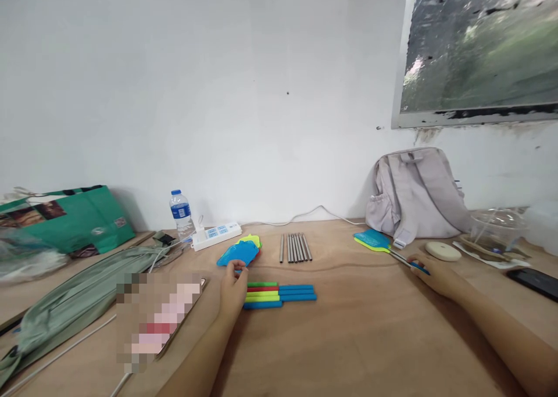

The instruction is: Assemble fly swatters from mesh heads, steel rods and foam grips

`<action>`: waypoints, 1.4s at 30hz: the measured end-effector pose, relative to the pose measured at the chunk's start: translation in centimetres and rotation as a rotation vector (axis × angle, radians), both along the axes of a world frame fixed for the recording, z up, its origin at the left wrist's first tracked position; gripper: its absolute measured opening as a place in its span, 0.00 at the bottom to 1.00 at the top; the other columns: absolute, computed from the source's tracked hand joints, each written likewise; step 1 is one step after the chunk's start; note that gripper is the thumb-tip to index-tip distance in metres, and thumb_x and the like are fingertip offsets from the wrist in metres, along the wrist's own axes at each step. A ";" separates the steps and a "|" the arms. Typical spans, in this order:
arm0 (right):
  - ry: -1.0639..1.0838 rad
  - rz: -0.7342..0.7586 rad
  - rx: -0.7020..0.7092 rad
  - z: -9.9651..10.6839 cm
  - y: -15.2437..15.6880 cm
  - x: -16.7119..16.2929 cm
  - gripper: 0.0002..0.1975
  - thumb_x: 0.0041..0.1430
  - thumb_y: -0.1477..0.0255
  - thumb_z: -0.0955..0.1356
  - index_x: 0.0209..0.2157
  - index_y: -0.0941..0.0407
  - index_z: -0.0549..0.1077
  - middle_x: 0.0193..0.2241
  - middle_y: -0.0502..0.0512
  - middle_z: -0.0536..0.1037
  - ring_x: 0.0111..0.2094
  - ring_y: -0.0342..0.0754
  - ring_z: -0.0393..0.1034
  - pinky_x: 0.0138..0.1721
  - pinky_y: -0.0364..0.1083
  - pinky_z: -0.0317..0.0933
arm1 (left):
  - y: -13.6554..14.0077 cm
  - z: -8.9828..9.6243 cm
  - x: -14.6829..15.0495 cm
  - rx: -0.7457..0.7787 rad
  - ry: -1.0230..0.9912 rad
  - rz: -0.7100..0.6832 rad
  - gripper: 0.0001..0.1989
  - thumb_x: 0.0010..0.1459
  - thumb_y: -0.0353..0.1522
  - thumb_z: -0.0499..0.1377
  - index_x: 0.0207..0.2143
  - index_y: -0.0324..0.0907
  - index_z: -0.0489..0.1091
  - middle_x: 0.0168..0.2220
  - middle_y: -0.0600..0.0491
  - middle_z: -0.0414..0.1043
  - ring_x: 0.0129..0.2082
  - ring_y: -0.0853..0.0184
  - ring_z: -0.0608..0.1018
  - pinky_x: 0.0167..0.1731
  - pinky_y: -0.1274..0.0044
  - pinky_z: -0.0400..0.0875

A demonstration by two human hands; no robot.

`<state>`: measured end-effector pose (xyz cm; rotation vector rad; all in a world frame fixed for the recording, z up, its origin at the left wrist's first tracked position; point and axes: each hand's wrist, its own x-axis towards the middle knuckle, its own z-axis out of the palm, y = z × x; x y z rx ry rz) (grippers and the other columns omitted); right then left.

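At the centre left, my left hand [234, 285] has its fingers curled at the near edge of a blue fly swatter head [239, 253]. That head lies on a pile with a yellow-green head [253, 240] and a bit of red showing. Far to the right, my right hand [431, 272] is closed round the blue handle [419, 267] of a fly swatter with a metal rod [399, 258]. Its blue head [372, 238] has yellow-green showing along the near edge. Between my hands lie several metal rods [296, 248] in a row, and blue handle tubes [297, 293] beside green, red and yellow ones [263, 293].
A phone [181, 315] lies left of my left forearm, near a green-grey strap bag [91, 304]. Behind stand a water bottle [180, 214] and a power strip [217, 236]. A backpack [414, 193], a round white case [443, 251] and a black phone [534, 283] are on the right.
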<state>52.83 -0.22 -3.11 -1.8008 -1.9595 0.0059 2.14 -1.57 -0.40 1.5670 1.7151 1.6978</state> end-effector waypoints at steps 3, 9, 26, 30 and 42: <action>-0.057 -0.032 0.037 -0.2 0.2 0.1 0.14 0.50 0.66 0.60 0.36 0.54 0.70 0.34 0.60 0.74 0.34 0.53 0.69 0.35 0.49 0.61 | 0.3 -0.2 -0.4 -0.006 0.044 0.020 0.07 0.47 0.35 0.50 0.29 0.42 0.61 0.27 0.56 0.64 0.22 0.70 0.67 0.24 0.77 0.63; -0.172 -0.014 0.362 1.3 -0.6 -4.3 0.15 0.52 0.64 0.61 0.36 0.58 0.69 0.34 0.63 0.72 0.36 0.56 0.66 0.37 0.52 0.58 | 0.7 -0.4 -1.0 -0.043 0.200 0.054 0.06 0.48 0.33 0.48 0.29 0.42 0.61 0.27 0.55 0.65 0.21 0.70 0.67 0.23 0.78 0.62; 0.226 0.435 0.191 1.2 4.1 -24.1 0.11 0.45 0.81 0.60 0.32 0.56 0.64 0.29 0.52 0.66 0.33 0.45 0.62 0.36 0.44 0.57 | 3.0 -1.1 -3.5 -0.119 0.616 0.120 0.22 0.47 0.25 0.49 0.47 0.38 0.65 0.52 0.45 0.62 0.52 0.58 0.64 0.51 0.68 0.56; 0.166 0.452 0.120 0.7 5.2 -24.0 0.13 0.46 0.81 0.61 0.35 0.55 0.67 0.30 0.52 0.65 0.32 0.45 0.62 0.36 0.43 0.56 | 3.5 -1.8 -3.9 -0.189 0.606 0.095 0.25 0.47 0.25 0.50 0.51 0.38 0.63 0.53 0.44 0.61 0.53 0.57 0.63 0.52 0.66 0.56; 0.148 0.329 0.055 0.9 4.7 -23.8 0.02 0.50 0.73 0.62 0.26 0.57 0.65 0.28 0.53 0.67 0.31 0.45 0.61 0.32 0.42 0.50 | 3.5 -1.7 -4.0 -0.188 0.567 0.007 0.27 0.44 0.24 0.51 0.51 0.37 0.62 0.49 0.44 0.66 0.49 0.55 0.67 0.48 0.65 0.61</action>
